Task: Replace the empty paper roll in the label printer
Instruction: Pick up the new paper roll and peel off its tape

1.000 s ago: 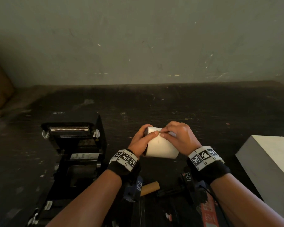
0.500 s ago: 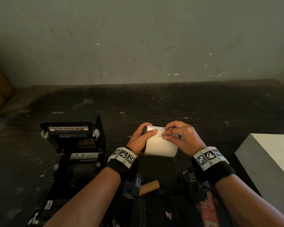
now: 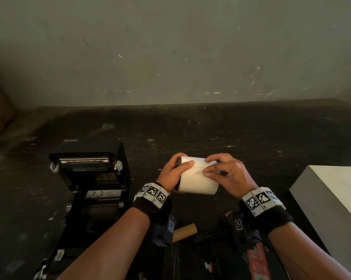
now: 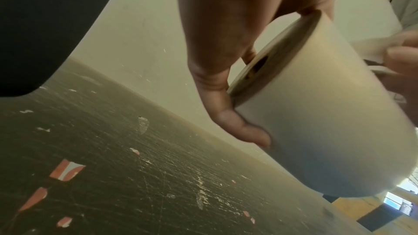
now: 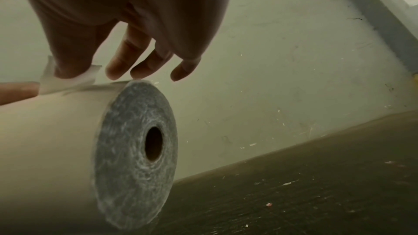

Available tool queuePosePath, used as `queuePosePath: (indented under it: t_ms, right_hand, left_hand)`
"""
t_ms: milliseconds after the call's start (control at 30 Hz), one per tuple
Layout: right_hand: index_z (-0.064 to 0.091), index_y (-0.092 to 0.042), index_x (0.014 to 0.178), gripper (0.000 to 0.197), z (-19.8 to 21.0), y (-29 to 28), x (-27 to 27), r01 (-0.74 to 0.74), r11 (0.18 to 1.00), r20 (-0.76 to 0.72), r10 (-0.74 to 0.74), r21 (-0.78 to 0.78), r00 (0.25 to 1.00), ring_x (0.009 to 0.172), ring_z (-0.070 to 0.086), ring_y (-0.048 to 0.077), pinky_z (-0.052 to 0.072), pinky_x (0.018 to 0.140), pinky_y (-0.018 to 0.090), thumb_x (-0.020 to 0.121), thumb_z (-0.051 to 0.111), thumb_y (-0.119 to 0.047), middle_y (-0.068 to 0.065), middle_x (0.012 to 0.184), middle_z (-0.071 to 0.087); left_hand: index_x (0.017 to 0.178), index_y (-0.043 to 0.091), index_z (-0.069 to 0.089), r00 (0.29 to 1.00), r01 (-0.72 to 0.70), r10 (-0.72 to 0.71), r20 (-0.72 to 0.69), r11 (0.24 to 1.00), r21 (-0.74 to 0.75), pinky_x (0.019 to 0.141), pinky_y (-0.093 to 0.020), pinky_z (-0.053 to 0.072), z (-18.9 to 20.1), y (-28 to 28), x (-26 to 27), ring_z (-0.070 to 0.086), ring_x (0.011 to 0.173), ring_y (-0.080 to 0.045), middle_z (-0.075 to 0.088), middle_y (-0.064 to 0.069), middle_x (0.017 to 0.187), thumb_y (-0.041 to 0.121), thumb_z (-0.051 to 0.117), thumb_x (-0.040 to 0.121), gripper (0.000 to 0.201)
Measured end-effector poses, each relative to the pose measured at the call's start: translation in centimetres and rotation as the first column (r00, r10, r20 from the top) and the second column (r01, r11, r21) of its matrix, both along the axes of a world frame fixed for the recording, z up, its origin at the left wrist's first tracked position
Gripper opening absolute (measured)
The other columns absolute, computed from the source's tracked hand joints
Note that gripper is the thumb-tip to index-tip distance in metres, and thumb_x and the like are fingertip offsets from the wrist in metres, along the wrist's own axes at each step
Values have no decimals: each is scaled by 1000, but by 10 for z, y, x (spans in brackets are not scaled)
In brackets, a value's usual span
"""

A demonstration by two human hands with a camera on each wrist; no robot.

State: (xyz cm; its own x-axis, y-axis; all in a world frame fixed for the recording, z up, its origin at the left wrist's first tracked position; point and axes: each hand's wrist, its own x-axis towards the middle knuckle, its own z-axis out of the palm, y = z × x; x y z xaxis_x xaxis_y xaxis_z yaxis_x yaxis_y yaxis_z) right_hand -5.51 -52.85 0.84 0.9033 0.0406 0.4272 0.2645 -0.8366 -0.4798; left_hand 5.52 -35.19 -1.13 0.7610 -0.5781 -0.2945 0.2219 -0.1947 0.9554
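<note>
- fingers [image 3: 208,174] of the right hand [image 3: 227,172] pinch the loose paper end of the new roll [image 3: 199,182], now lifted a little off it where a second ago it lay flat; the roll is likely almost ready to load.
- left hand [image 3: 173,172] is clamped round the roll's other end, held above the desk [image 3: 211,130], right of the printer [image 3: 89,190].
- printer, lid open, reads "xprinter".
- empty core [image 3: 185,231] lies nearer than the roll.
</note>
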Motion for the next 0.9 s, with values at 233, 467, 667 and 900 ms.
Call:
queuePosePath:
  t_ms: [233,467,667,900]
  right_hand:
    - [75,-21,93,14,0,-4,-1,-4,998,-5,4,62,1000,109,50,-3,40,88,12,81,71,-16,-13,117,56]
    - [74,-24,92,15,2,-7,-3,-10,993,-20,12,119,1000,110,51,-3,42,88,14,81,71,-15,-16,116,56]
    - [74,-25,93,15,1,-8,-6,-7,993,-31,11,121,999,114,50,0,43,92,19,81,69,-17,-14,120,56]
    - [74,-25,93,16,2,-9,-9,-14,994,-16,15,107,1000,115,51,1,44,91,18,81,70,-15,-14,121,55]
  left_hand:
    - [113,41,50,1000,21,-21,2,1000,-15,68,-45,56,2,0,0,55,107,-30,47,-6,127,42,61,86,29]
    - [112,41,50,999,39,-39,2,999,-24,72,-47,57,5,0,1,55,107,-30,48,-5,125,41,59,87,27]
    - [113,39,50,999,49,-49,14,998,-24,72,-47,56,7,0,0,55,108,-30,48,-5,125,41,59,87,27]
    - [112,39,51,999,44,-43,19,999,-29,69,-46,56,9,0,0,55,107,-30,49,-5,123,41,59,87,26]
